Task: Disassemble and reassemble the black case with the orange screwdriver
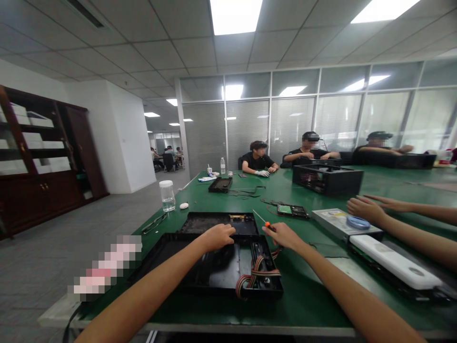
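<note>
**Head view: shallow black plastic casing (221,267), opened, under both hands**

The casing lies open at the lower centre of the frame, near the front edge of a long green table (307,295). A striped red-and-black ribbon cable (255,278) loops out of its lower right corner. The left hand (217,237) sits on the casing's far rim with fingers curled down; whether it grips or only rests there cannot be told. Just right of it, the right hand (283,236) is clenched around a thin orange-handled screwdriver (266,223), its shaft pointing up and left.

A flat black plastic panel (214,221) lies just behind the casing. Further left stands a clear jar with a white lid (167,195). At the right edge, another person's two hands (364,208) rest by a flat grey box (332,221) carrying a blue roll of tape (358,222). A long white plastic unit (392,262) lies below it. Three people sit at the table's far end, upper centre, near a large black open metal case (326,178).
</note>
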`<state>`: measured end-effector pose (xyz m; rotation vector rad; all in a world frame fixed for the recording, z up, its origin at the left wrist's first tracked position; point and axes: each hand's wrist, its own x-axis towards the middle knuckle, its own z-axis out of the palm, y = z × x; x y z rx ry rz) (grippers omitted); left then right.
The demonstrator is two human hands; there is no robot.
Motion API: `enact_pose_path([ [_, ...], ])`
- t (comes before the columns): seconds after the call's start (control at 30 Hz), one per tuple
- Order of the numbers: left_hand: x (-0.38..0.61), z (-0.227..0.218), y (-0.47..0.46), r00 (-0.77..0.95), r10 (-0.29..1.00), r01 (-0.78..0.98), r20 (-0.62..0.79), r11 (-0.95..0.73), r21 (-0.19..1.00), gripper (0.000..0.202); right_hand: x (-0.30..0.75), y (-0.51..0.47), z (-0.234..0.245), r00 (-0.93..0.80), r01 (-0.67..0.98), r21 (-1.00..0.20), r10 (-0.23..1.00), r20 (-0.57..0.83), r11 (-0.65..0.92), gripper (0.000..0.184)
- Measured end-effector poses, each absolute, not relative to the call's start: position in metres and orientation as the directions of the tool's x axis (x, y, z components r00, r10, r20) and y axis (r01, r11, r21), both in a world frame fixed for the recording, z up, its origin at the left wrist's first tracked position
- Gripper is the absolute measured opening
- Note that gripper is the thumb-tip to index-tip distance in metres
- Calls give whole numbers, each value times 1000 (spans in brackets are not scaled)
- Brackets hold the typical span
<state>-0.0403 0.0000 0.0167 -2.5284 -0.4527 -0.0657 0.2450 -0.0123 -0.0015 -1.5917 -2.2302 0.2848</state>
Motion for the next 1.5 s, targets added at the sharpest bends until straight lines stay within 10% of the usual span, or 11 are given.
enact_pose_path([
  [0.17, -39, 13, 0, 950, 282, 308, 136, -767, -563, 13, 234, -15, -7, -332, 902, -207, 915, 228, 379, 48],
  [0.9, -46, 18, 6, 950, 292, 306, 114, -784, -541, 13, 221, -8, -19, -271, 937, -126, 906, 324, 325, 37],
  [1.5, 19, 4, 10, 870, 405, 392, 281, -914, 102, 17, 223, -3, -22, -322, 887, -221, 886, 333, 405, 43],
])
